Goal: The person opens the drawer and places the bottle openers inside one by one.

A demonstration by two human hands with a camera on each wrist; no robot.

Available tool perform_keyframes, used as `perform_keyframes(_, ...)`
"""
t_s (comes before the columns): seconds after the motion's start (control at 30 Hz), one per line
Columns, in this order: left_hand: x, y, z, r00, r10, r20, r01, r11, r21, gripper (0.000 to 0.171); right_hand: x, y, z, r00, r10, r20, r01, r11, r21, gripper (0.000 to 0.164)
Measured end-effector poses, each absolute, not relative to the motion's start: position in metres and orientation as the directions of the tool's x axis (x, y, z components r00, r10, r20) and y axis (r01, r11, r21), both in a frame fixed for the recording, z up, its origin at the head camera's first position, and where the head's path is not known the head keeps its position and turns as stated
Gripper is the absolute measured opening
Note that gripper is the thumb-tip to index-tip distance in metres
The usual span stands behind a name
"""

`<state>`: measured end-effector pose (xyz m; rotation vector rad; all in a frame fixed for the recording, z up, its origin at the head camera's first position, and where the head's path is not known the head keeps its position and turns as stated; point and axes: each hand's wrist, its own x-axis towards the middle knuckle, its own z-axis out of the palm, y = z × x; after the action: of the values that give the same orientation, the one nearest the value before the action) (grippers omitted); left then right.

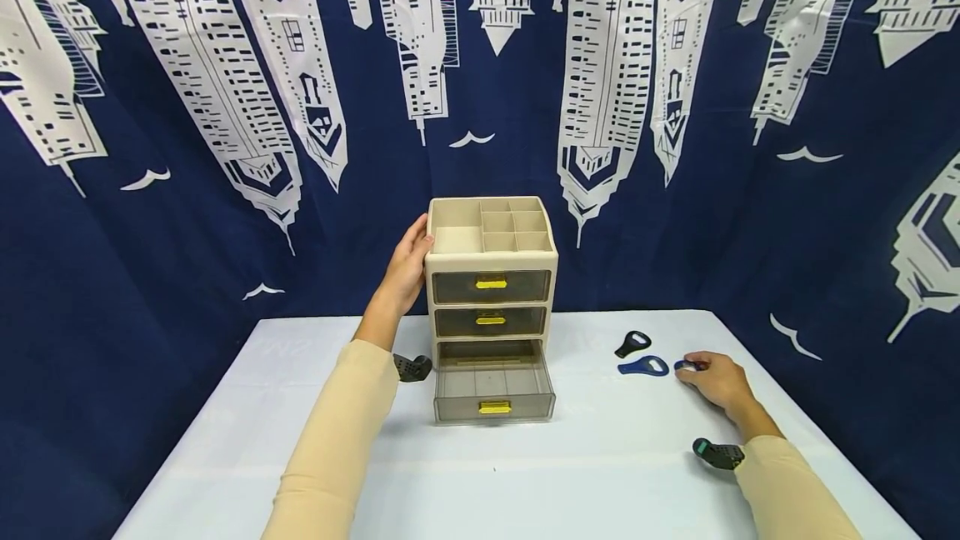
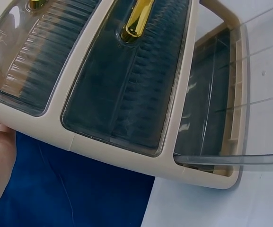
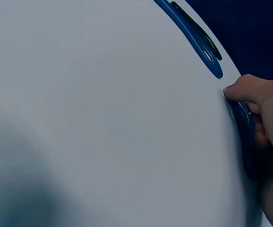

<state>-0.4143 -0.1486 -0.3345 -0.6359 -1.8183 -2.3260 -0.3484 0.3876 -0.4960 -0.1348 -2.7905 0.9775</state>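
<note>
A small blue opener lay flat on the table near its right edge, and the right hand had its fingers curled onto it, the fingertips pressing its near end in a pinch. The opener lay under and just ahead of those fingers, its long axis running roughly left to right across the table. A second blue opener lay just to the left of it, apart from the hand, and a black opener sat just behind that one.

The right hand was by far the nearer to all three. The left hand was well apart, its straight fingers resting flat against the left side of a beige drawer unit near the middle of the table. The unit's bottom drawer stood pulled out toward the front edge and looked empty; the two drawers above it were shut.

The table top was pale and smooth. A dark blue curtain printed with white towers hung behind it.
</note>
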Motion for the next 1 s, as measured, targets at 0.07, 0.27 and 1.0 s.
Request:
perform_keyframes(0.07, -0.414, -0.150, -0.335, -0.910, 0.155, 0.384, 0.336, -0.267, 0.903, 0.057, -0.349, 0.386, -0.497, -0.977, 0.154, 0.146, 0.027, 0.771, -0.636, 0.053)
perform_keyframes(0.27, -0.415, -0.150, -0.332, -0.905, 0.168, 0.391, 0.343, -0.254, 0.904, 0.056, -0.352, 0.386, -0.494, -0.976, 0.146, 0.159, 0.019, 0.791, -0.612, 0.051)
perform_keyframes(1.0, -0.417, -0.149, -0.334, -0.908, 0.168, 0.385, 0.334, -0.266, 0.904, 0.056, -0.358, 0.383, -0.468, -0.977, 0.061, 0.202, -0.064, 0.828, -0.558, 0.047)
